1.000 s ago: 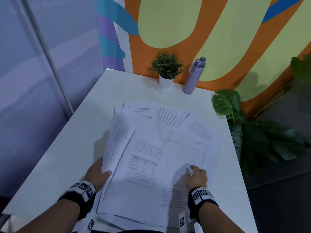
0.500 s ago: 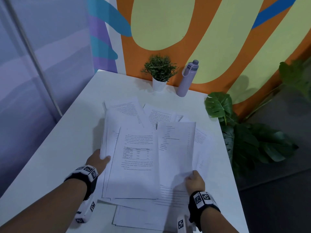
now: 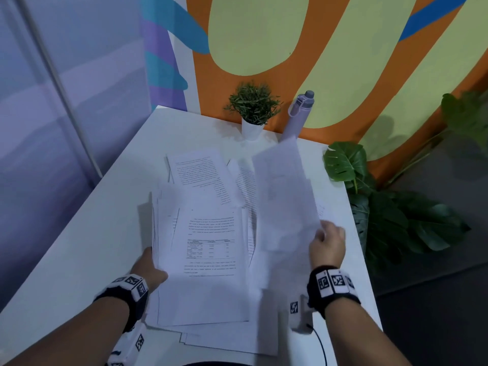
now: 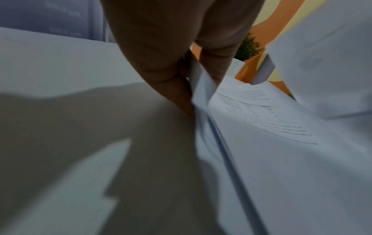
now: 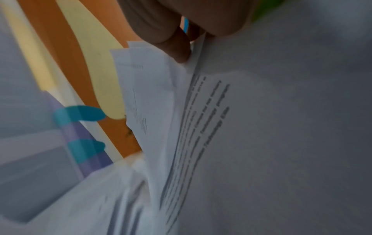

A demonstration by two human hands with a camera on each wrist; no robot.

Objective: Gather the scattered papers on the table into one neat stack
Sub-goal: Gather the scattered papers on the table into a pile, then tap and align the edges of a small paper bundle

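Two hands: both gripping papers.
Left hand point(image 3: 150, 268): grip pinched on the left edge of the paper pile point(image 3: 208, 260) on the worktop point(image 3: 105, 220).
Right hand point(image 3: 327, 247): grip clamped on raised sheets point(image 3: 285, 196).
Right wrist view: several sheets point(image 5: 153, 95) fanned under the thumb.
Loose pages point(image 3: 200, 170): count unclear.

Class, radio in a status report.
Left hand grips main pile. Right hand pinches raised sheets. Papers not yet squared. Nothing blocking.
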